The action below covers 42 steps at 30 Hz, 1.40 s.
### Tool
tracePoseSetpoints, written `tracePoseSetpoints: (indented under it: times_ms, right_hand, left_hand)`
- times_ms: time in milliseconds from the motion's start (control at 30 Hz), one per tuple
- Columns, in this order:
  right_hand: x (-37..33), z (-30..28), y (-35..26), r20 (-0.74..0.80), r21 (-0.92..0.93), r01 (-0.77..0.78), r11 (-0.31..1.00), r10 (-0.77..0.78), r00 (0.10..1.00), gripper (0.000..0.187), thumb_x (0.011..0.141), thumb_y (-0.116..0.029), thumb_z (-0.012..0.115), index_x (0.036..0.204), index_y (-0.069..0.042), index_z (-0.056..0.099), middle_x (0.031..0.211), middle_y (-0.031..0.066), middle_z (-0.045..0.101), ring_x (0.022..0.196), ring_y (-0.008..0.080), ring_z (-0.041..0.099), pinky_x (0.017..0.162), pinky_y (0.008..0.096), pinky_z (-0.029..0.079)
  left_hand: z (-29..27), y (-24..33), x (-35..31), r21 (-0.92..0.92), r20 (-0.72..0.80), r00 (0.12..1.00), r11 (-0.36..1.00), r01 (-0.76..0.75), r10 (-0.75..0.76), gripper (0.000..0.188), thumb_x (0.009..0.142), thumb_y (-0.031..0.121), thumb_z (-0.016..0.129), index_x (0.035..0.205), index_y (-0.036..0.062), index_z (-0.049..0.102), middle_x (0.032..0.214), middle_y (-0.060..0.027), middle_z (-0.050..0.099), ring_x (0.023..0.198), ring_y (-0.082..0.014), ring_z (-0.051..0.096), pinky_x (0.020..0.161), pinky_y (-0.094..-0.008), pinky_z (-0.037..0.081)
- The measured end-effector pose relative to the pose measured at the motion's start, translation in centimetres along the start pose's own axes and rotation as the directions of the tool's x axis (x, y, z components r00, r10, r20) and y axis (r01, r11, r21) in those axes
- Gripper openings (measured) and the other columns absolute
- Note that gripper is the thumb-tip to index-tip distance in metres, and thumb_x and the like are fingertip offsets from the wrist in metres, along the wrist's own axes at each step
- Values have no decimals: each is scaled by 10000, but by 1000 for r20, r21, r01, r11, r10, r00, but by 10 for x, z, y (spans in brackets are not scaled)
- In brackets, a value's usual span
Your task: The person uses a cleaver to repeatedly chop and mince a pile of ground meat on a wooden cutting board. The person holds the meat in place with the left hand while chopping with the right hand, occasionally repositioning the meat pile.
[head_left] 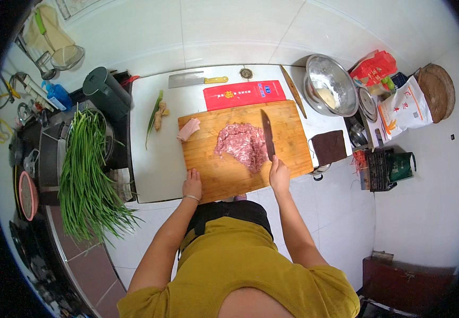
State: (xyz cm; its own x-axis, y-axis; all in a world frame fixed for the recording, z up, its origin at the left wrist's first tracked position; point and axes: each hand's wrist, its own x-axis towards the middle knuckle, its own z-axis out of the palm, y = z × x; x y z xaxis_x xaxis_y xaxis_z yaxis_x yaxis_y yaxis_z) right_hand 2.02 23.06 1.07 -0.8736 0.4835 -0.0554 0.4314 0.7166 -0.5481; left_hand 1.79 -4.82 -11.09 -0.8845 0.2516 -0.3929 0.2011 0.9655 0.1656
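A wooden cutting board (203,153) lies on the white counter in front of me. On its middle sits a flattened pile of minced meat (240,143), pink with pale flecks. My right hand (278,175) is closed round the handle of a dark-bladed kitchen knife (267,130). The blade points away from me, along the right side of the mince. At the board's near left corner rests my left hand (192,185), its fingers laid on the edge. Toward the board's far left corner is a pale pink piece of meat (188,129).
Behind the board lie a red packet (245,95) and a cleaver (187,80) with a yellow handle. Ginger (159,116) and a green onion (152,124) are to the left. Long green chives (86,175) overhang the left side. A metal bowl (331,85) stands far right, near a dark cloth (329,148).
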Motion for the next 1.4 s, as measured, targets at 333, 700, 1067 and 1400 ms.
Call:
tracePoseSetpoints:
  times_ms: [333, 700, 1067, 1400]
  right_hand:
    - [17, -12, 9, 168, 16, 27, 999, -30, 985, 582, 911, -408, 265, 799, 48, 608, 746, 298, 565, 759, 438, 560, 687, 491, 435]
    - [26, -9, 17, 163, -4, 10, 1000, -9, 987, 594, 905, -419, 291, 769, 71, 597, 749, 307, 558, 766, 440, 559, 679, 479, 438]
    - [31, -8, 22, 175, -33, -80, 996, 85, 981, 675, 884, -505, 238, 848, 53, 615, 798, 317, 562, 822, 436, 556, 745, 496, 422]
    - [42, 23, 65, 262, -75, -69, 995, 87, 961, 709, 892, -498, 210, 787, 87, 596, 744, 325, 549, 783, 457, 547, 716, 515, 412]
  left_hand:
    - [17, -5, 4, -9, -19, 1000, 1000, 24, -24, 719, 671, 165, 669, 1288, 27, 326, 1385, -101, 255, 1257, -268, 258, 910, -354, 390]
    - [22, -4, 6, 63, -27, 999, 998, 23, -22, 498, 809, 141, 498, 1270, 29, 348, 1378, -98, 274, 1240, -262, 287, 877, -352, 418]
    - [22, -3, 5, 87, -79, 997, 996, 13, -6, 428, 825, 116, 433, 1242, 29, 391, 1362, -93, 303, 1247, -255, 279, 848, -346, 435]
    - [45, -14, 13, 74, -98, 995, 997, 25, -18, 671, 687, 183, 651, 1269, 30, 354, 1372, -92, 287, 1245, -252, 280, 862, -345, 424]
